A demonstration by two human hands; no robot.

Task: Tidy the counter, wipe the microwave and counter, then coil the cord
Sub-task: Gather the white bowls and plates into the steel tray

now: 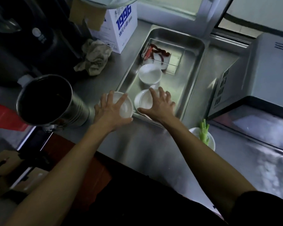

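Stainless steel runs the whole length of the surface, dull under dim light, with a pale wall and a window frame behind it. A steel tray sits in the middle, its long side running away from the person toward the wall. Inside it, at the far end, a clear plastic box holds dried red chillies; nearer, a white bowl looks empty, and nearest is another white dish.

The right hand is spread wide over that nearest dish, fingers straight and pointing up the tray. The left hand lies just outside the tray's left rim, fingers splayed over a round white lid or bowl, thumb hooked at its near edge; whether it grips or only rests there, I can't tell.

To the right stands the microwave, its door dropped open. Beside it, a small white cup holds something green. On the left sit a tall steel canister, a crumpled grey rag and a white carton printed 1996.
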